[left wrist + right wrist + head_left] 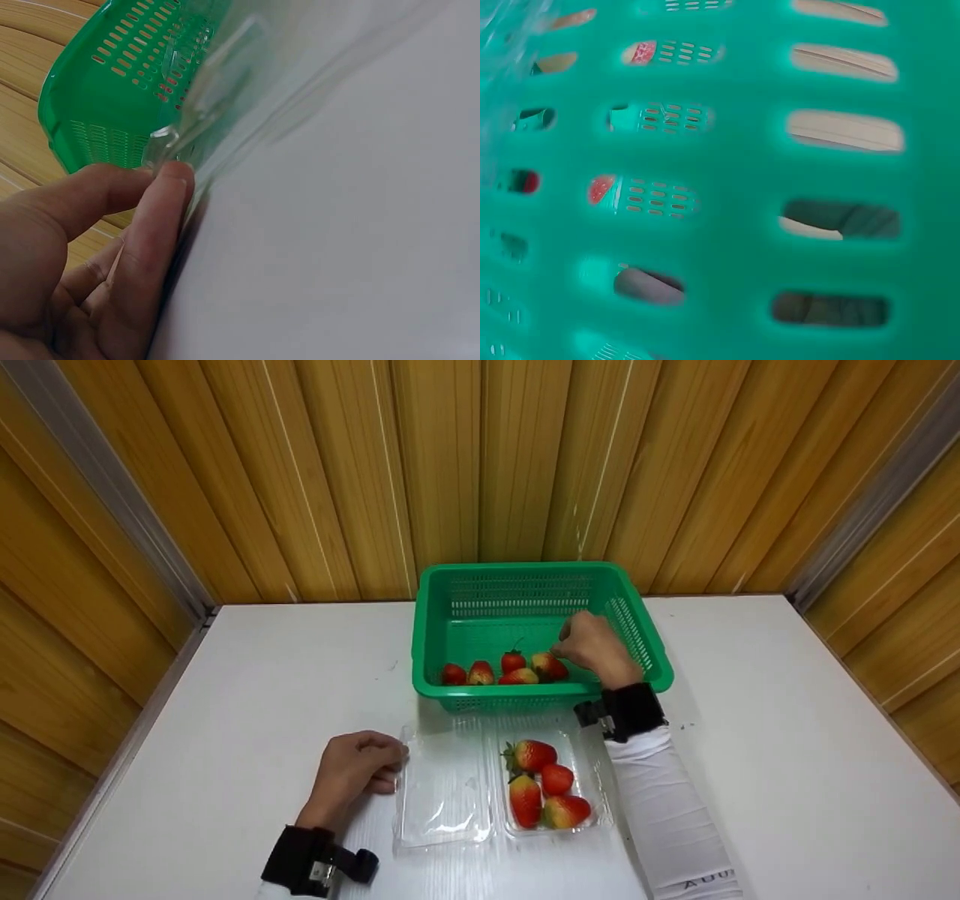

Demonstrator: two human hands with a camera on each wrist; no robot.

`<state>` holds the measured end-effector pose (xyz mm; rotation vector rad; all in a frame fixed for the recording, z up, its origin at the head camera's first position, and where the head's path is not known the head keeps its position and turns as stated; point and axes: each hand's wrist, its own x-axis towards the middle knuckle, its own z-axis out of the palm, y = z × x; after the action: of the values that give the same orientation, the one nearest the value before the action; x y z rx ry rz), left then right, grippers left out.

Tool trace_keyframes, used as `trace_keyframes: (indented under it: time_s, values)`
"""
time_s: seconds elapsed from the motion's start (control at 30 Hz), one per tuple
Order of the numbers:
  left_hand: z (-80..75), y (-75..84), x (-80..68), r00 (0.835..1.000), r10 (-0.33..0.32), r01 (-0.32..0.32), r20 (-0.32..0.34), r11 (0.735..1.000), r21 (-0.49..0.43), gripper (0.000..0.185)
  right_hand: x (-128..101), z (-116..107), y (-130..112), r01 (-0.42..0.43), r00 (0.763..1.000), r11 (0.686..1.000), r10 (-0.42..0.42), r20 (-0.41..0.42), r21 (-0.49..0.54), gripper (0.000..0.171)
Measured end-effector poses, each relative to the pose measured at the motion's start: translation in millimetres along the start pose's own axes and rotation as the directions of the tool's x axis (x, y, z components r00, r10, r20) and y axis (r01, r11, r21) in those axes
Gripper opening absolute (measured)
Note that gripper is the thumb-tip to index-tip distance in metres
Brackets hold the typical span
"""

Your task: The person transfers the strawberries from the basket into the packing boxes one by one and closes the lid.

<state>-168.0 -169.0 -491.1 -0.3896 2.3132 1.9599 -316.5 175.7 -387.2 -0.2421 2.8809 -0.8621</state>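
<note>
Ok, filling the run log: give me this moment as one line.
left hand holds clear box edge | right hand in green basket at strawberry | box half-filled

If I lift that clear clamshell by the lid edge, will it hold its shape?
Probably not. The clamshell looks like thin clear plastic, so it would likely flex at the hinge. Four strawberries load only its right half, so it may sag or tip that way. The left hand touches the empty lid's edge.

White table [750, 720] against ribbed golden wood-panel walls [337, 472] with grey metal corner strips [112, 487]
</note>
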Motion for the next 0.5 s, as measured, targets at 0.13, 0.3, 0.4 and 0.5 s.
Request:
trace_keyframes:
  time_s: [0.13,0.3,0.4,0.5]
  values:
    - [-1.6,-1.8,0.5,1.000,0.001,-0.001,0.004,1.000,-0.004,0.017,2,4,-1,0.013,1.000,1.000,-0.013,0.012,0.004,0.016]
    - [-2.3,-4.3,0.9,1.000,-0.002,0.002,0.003,1.000,-0.026,0.019,5,9,-3,0.053,0.997,0.999,-0.053,0.052,0.005,0.045]
    - [-2.1,-4.1,1.0,1.000,-0.004,0.004,0.001,0.999,-0.035,0.019,7,13,-4,0.058,0.995,0.998,-0.058,0.080,0.002,0.048]
    - [-1.3,-2.5,0.8,1.000,-0.003,0.003,0.002,0.999,-0.037,0.018,9,16,-4,0.061,0.992,0.998,-0.060,0.110,-0.006,0.049]
